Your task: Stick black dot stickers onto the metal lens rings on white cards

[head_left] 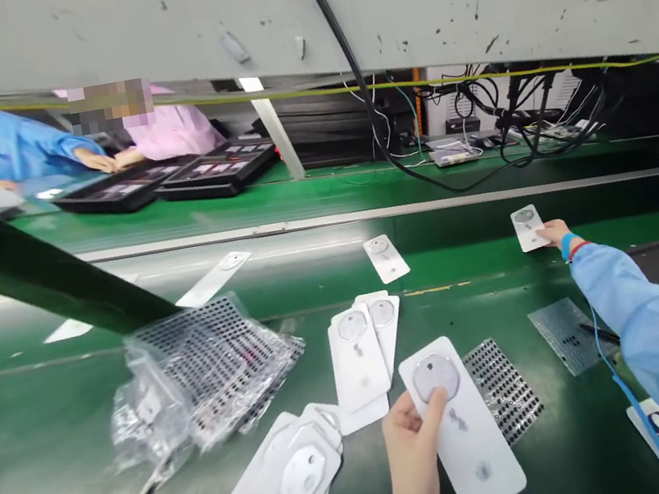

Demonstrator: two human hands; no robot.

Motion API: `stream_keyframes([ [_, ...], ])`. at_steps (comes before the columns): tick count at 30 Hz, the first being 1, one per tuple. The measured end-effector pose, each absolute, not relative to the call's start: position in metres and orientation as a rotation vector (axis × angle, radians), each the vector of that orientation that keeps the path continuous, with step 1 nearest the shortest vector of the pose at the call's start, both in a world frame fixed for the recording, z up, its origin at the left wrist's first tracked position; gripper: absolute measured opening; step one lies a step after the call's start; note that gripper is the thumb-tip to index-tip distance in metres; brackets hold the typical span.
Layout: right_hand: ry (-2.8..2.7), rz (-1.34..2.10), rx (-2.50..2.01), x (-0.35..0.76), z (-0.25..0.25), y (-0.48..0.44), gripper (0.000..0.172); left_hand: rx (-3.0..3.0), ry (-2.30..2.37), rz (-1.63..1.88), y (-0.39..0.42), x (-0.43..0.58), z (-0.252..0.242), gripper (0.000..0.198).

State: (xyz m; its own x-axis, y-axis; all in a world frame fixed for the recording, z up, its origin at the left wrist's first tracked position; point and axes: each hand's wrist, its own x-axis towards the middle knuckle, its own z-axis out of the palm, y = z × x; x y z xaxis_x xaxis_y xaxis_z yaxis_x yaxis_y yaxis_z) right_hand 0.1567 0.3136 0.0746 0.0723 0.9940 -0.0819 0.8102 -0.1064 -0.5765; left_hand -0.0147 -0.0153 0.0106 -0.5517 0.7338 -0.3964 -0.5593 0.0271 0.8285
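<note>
At the bottom middle, my left hand (pixel 419 447) grips a white phone-shaped panel (pixel 474 450) by its left edge. My thumb lies over the round clear ring near the panel's top, and the fingers curl at its side. A sheet of black dots (pixel 505 390) lies partly beneath the held panel. Behind my hand sits a small stack of similar panels (pixel 358 360); a larger overlapping pile (pixel 282 491) is to its left. My right hand is out of the picture.
A co-worker's blue-sleeved arm (pixel 634 297) reaches from the right, its hand holding a panel (pixel 529 229). Bagged dot sheets (pixel 216 367) lie left, beside a dark slanted post (pixel 54 259). A grey beam (pixel 267 25) spans overhead; a black cable (pixel 363 89) hangs below.
</note>
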Motion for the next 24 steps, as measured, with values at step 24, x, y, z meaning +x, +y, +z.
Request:
stream_keyframes([
  [24,-2.701,0.777,-0.795,0.12,0.001,0.108,0.04,-0.028,2.137,1.976,-0.064,-0.044,0.034,0.03],
])
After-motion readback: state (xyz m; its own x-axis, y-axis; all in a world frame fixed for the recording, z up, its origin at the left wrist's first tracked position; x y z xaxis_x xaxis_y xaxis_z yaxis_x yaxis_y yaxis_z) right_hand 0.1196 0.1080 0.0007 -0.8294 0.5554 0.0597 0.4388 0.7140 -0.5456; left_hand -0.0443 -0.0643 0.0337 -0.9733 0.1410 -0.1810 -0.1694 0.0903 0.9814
